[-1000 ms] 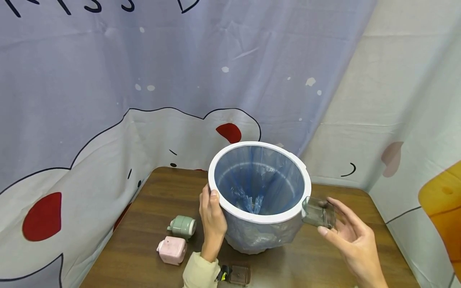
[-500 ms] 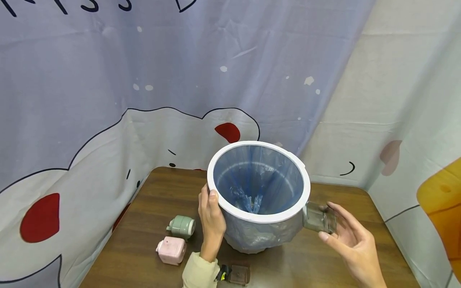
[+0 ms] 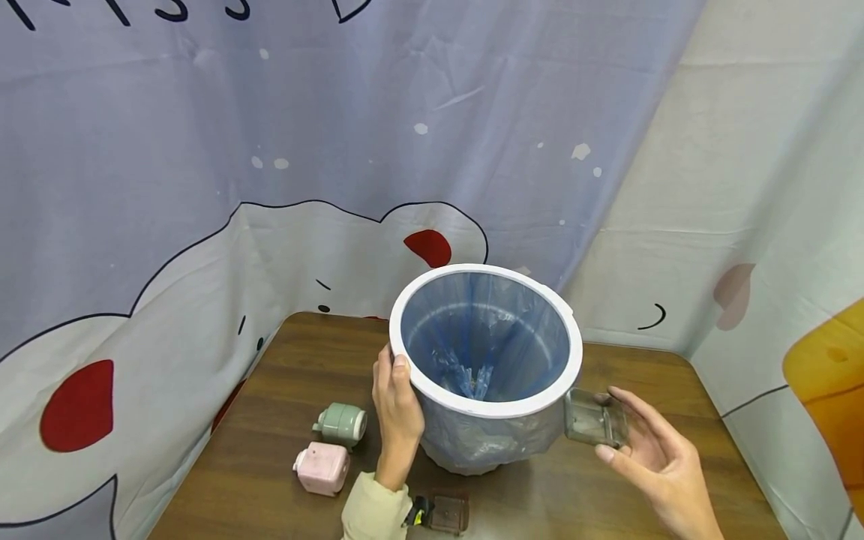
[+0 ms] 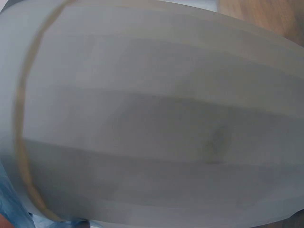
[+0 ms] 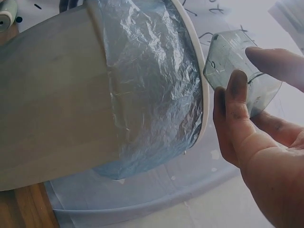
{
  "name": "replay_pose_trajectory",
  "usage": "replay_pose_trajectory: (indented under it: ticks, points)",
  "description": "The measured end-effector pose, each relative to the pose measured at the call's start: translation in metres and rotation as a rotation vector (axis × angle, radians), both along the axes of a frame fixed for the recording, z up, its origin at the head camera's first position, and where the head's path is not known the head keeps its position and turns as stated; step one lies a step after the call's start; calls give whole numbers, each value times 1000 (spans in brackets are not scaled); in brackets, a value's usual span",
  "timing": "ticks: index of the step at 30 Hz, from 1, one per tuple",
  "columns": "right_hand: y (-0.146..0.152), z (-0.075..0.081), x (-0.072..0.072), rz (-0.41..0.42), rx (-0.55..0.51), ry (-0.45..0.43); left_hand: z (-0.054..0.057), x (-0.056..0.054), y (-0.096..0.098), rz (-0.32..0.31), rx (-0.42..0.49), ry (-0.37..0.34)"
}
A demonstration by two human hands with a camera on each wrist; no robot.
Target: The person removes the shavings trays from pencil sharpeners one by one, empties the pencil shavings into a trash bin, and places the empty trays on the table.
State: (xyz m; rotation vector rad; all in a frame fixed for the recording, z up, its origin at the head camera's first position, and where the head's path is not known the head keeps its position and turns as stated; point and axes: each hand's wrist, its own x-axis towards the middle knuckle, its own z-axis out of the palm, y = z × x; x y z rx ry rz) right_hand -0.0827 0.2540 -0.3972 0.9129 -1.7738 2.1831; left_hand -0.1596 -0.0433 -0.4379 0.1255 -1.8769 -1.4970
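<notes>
A round trash bin with a white rim and a blue plastic liner stands tilted on the table. My left hand grips its rim at the left, thumb on the rim's outer edge. In the left wrist view the bin's plain grey wall fills nearly everything, and that hand is mostly hidden. Just right of the bin, my right hand pinches a small see-through greenish plastic cup between thumb and fingers. The right wrist view shows the cup right beside the rim.
On the wooden table left of the bin lie a small green bottle-like container and a pink one. A brown see-through container lies in front of the bin. Printed cloth hangs behind and at the sides.
My right hand has lowered the greenish cup slightly, from overlapping the rim to just below it. The left hand and the bin have stayed in place.
</notes>
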Motion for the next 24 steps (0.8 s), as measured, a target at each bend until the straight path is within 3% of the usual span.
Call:
replay_pose_trajectory:
  ticks: [8,17,24]
  points:
    - [0,-1,4,-13,41,-53,-2,0,0,-3,1,-11]
    - [-2,-11,3,54,-1,-17,-1,0,0,-10,7,-19]
    - [-4,-14,8,-8,38,-85,-2,0,-1,-11,10,-13]
